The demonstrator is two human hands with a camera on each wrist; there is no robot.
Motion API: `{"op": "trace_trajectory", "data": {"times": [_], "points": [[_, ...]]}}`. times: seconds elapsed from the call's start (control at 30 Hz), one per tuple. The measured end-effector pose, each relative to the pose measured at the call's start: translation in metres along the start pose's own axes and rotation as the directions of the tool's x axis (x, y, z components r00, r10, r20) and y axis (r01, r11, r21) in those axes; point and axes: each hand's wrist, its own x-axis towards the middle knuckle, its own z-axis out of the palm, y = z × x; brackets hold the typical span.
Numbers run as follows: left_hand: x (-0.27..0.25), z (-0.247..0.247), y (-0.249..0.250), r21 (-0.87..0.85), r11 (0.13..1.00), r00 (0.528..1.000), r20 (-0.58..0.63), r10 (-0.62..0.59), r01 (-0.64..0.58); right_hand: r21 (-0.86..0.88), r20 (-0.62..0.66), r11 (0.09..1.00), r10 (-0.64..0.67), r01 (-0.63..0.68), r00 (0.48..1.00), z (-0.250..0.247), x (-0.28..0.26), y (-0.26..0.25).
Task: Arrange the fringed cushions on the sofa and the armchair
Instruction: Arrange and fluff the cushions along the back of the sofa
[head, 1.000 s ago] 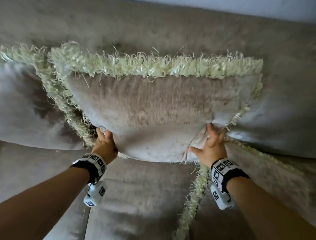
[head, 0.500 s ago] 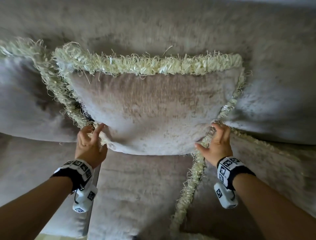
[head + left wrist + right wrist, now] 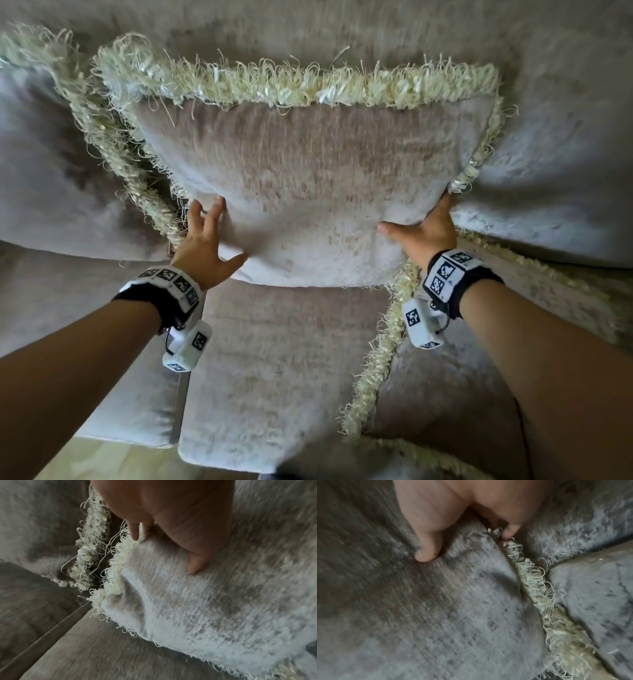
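A taupe cushion with a cream fringe [image 3: 308, 178] stands upright against the sofa back [image 3: 308, 31], in the middle. My left hand [image 3: 205, 236] lies on its lower left corner with the fingers straight and spread; the thumb [image 3: 193, 563] presses the front face. My right hand [image 3: 424, 229] lies on the lower right edge, thumb [image 3: 426, 555] on the face and fingers straight up along the fringe [image 3: 539, 588]. A second fringed cushion [image 3: 44, 171] leans at the left, partly behind the middle one. A third [image 3: 548, 164] leans at the right.
Another fringed cushion [image 3: 445, 394] lies flat on the sofa seat [image 3: 274, 377] at the right, under my right forearm. The seam between two seat pads runs below my left wrist. Pale floor [image 3: 102, 459] shows past the seat's front edge at the bottom left.
Both hands gripped the cushion's lower corners a second ago. They have since let go and now lie flat against its sides. The cushion has settled back against the sofa.
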Motion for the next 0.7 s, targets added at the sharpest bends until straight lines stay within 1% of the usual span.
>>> {"op": "trace_trajectory", "data": {"times": [0.1, 0.17, 0.33, 0.37, 0.47, 0.53, 0.7], "points": [[-0.002, 0.0, 0.005, -0.006, 1.0, 1.0, 0.03, -0.007, 0.007, -0.106, -0.003, 0.994, -0.037, 0.036, 0.999, -0.013, -0.005, -0.002], [-0.006, 0.0, 0.006, -0.021, 1.0, 0.999, 0.034, 0.01, -0.01, -0.173, -0.04, 0.984, -0.043, 0.035, 0.998, -0.022, -0.009, -0.005], [-0.009, 0.007, 0.006, -0.053, 0.99, 0.991, 0.024, 0.134, -0.133, -0.223, -0.151, 0.975, -0.06, 0.025, 0.987, -0.028, -0.012, 0.005], [-0.006, 0.009, 0.007, -0.048, 0.991, 0.991, 0.033, 0.128, -0.127, -0.219, -0.163, 0.976, -0.053, 0.016, 0.985, -0.024, -0.011, 0.009], [0.005, 0.019, 0.017, 0.033, 0.999, 0.997, 0.066, 0.035, -0.037, -0.231, -0.189, 0.972, 0.002, -0.047, 0.982, -0.01, -0.001, 0.022], [0.008, 0.024, 0.02, 0.082, 0.997, 0.998, 0.058, -0.005, 0.0, -0.261, -0.185, 0.964, 0.003, -0.052, 0.983, -0.005, 0.007, 0.027], [0.004, 0.035, 0.014, 0.105, 0.994, 0.999, 0.032, 0.003, -0.006, -0.289, -0.127, 0.957, -0.016, -0.021, 0.992, -0.013, 0.014, 0.032]]}}
